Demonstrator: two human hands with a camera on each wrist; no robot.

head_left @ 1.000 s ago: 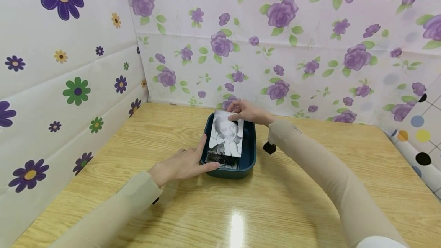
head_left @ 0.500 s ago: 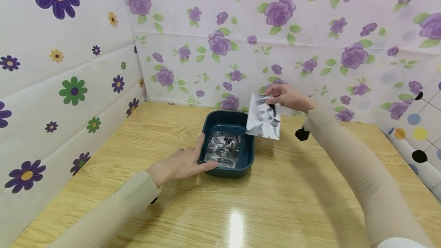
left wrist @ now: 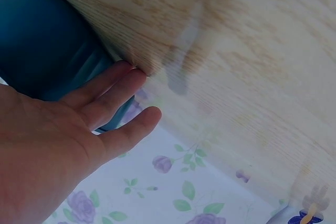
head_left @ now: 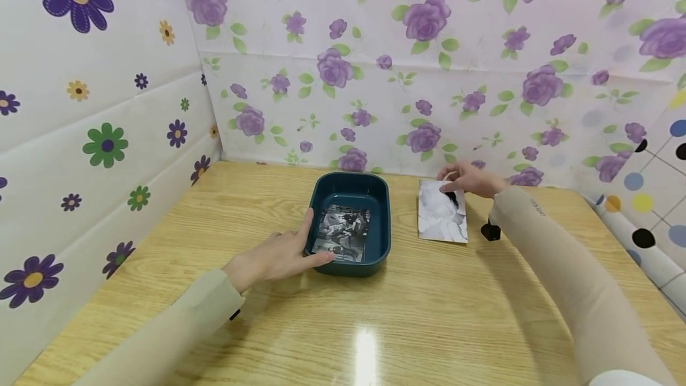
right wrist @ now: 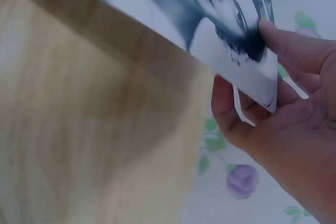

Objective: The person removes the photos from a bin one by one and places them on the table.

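A dark teal tray [head_left: 382, 214] stands mid-table with black-and-white photos [head_left: 343, 231] lying inside. My left hand [head_left: 278, 255] rests flat against its left wall, fingers straight; the left wrist view shows those fingers [left wrist: 113, 93] along the tray [left wrist: 47, 40]. To the right of the tray, my right hand [head_left: 467, 180] pinches the far edge of a black-and-white portrait photo [head_left: 442, 219] that lies low on the table. In the right wrist view the thumb and fingers [right wrist: 286, 45] grip the photo's corner [right wrist: 236, 51].
The wooden table [head_left: 375, 314] is boxed in by flowered walls at the left [head_left: 102, 106] and back [head_left: 429, 64], with a dotted panel [head_left: 643, 219] at the right. A small black object [head_left: 490, 232] hangs under my right wrist.
My right hand lifted the portrait photo out of the tray, carried it to the right, and lowered it to the table. The left hand stayed on the tray.
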